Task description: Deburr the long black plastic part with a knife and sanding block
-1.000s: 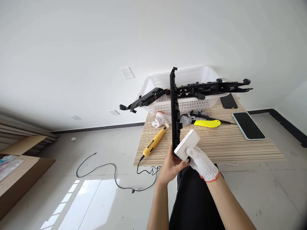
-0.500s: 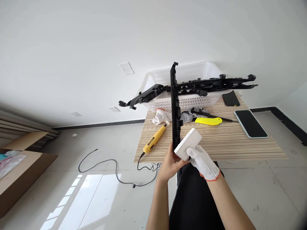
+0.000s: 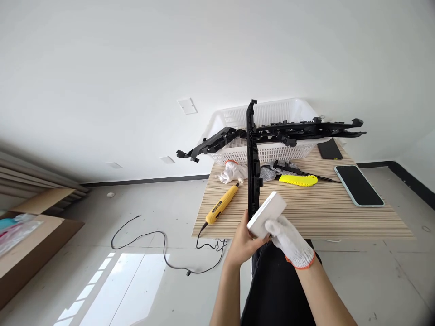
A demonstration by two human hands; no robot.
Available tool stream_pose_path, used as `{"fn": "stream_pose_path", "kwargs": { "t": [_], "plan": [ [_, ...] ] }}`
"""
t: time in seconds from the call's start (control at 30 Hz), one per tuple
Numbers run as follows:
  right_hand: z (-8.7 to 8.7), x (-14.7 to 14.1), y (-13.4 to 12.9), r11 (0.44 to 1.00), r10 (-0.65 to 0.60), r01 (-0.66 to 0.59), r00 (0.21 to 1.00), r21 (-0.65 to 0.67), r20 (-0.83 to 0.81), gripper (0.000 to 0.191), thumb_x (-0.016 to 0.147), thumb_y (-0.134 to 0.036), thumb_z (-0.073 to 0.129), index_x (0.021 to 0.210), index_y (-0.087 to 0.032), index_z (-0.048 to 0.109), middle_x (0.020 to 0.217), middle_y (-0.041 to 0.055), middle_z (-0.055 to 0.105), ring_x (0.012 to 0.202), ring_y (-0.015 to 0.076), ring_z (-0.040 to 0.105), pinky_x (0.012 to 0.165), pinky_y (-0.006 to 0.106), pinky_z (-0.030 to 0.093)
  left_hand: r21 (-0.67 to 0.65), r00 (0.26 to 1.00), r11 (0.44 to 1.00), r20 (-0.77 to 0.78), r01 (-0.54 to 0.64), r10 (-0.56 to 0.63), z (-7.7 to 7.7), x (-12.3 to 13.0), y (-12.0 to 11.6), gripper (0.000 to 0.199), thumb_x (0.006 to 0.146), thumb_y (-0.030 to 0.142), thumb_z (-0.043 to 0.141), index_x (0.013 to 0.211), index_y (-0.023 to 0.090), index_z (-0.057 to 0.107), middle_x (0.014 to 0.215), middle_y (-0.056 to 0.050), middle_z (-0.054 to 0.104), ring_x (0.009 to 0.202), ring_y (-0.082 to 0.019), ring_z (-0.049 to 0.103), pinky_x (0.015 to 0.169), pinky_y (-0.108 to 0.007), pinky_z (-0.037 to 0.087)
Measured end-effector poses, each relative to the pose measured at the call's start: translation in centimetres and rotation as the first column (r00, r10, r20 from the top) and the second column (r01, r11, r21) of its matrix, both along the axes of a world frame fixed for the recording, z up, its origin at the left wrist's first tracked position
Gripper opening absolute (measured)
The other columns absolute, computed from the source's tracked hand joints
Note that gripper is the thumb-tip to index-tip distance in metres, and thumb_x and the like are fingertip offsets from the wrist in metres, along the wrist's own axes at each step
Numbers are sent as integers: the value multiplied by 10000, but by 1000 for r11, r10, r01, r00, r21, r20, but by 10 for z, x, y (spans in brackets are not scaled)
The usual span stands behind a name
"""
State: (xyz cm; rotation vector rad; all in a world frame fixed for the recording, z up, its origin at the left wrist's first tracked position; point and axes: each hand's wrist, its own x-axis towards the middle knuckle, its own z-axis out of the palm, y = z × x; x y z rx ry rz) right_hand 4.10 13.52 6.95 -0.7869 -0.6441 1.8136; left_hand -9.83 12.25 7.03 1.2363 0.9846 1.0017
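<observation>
Bare, my left hand is wrapped round the lower end of a long black plastic trim strip, which stretches away from me over the table. In a white knitted glove with an orange cuff, my right hand grips a flat white rectangular block. This block lies across the near end of the strip, close to my left fingers, and hides that end. Whether it touches the strip I cannot tell.
Behind stands a white plastic basket with more black strips jutting past its sides. On the table lie a yellow corded pen-shaped tool, a white glove, a yellow-handled cutter, black calipers and a phone.
The whole scene sits slightly lower in the picture, as the head view has shifted. Both hands keep their hold on the strip and the block, with little visible movement between them.
</observation>
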Motion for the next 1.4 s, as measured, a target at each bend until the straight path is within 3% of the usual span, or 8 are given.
{"fn": "stream_pose_path", "kwargs": {
  "t": [0.17, 0.3, 0.43, 0.57, 0.9, 1.03, 1.13, 1.4],
  "plan": [
    [2, -1, -1, 984, -177, 177, 982, -10, -68, 354, 712, -506, 767, 920, -221, 734, 929, 58, 739, 942, 266, 659, 814, 376, 520, -2, 1000, 1000, -27, 1, -1, -1, 0, 0, 499, 817, 366, 720, 1228, 216, 480, 1063, -56, 601, 859, -182, 617, 697, -311, 598],
    [4, -2, 6, 1000, 29, -29, 999, 7, -20, 303, 711, -404, 793, 933, -207, 731, 846, 61, 735, 866, 268, 677, 743, 379, 529, 5, 998, 1000, -60, -8, 8, -1, 1, 0, 486, 801, 367, 736, 1194, 206, 501, 1070, -67, 605, 880, -195, 622, 689, -302, 595],
    [6, -4, 14, 982, -190, 190, 968, -14, -163, 439, 696, -607, 720, 888, -213, 724, 846, 58, 737, 889, 279, 673, 767, 398, 533, 23, 998, 1000, -66, 8, -6, -1, 1, 1, 448, 822, 371, 714, 1173, 192, 501, 1061, -72, 607, 773, -155, 618, 663, -293, 583],
    [5, -5, 11, 1000, 0, 0, 1000, -5, -23, 296, 674, -411, 815, 865, -202, 729, 861, 65, 745, 896, 276, 677, 733, 370, 535, 27, 994, 1000, -111, -8, 11, -2, -2, -1, 462, 799, 380, 736, 1146, 184, 503, 934, -40, 603, 766, -170, 629, 639, -287, 578],
    [-1, -4, 5, 986, -164, 164, 986, -21, -34, 365, 708, -537, 754, 877, -216, 713, 829, 51, 737, 814, 247, 671, 663, 344, 525, 14, 998, 1000, -55, -18, 19, -4, 2, 0, 514, 793, 390, 735, 1198, 208, 477, 889, -23, 611, 750, -170, 623, 639, -299, 585],
    [0, -3, 2, 997, 57, -58, 998, 41, 30, 357, 661, -465, 814, 874, -197, 711, 717, 49, 709, 699, 229, 654, 622, 336, 506, 64, 994, 998, -101, -24, 31, -6, -2, -1, 497, 765, 351, 761, 1159, 208, 494, 902, -19, 609, 762, -178, 628, 657, -304, 580],
    [3, -4, 3, 991, -130, 131, 991, 13, -39, 393, 690, -562, 750, 858, -210, 701, 731, 49, 706, 756, 242, 658, 639, 344, 510, 16, 997, 1000, -70, -14, 16, -5, -3, -2, 470, 814, 365, 712, 1191, 214, 478, 918, -16, 598, 713, -161, 642, 625, -298, 585],
    [3, -2, 1, 989, -141, 143, 989, 49, -38, 367, 736, -552, 723, 860, -207, 727, 818, 64, 724, 797, 241, 661, 693, 350, 519, 37, 998, 999, -58, -30, 32, -5, 0, -2, 438, 803, 374, 723, 1134, 203, 493, 919, -18, 614, 687, -149, 647, 612, -286, 593]
  ]
}}
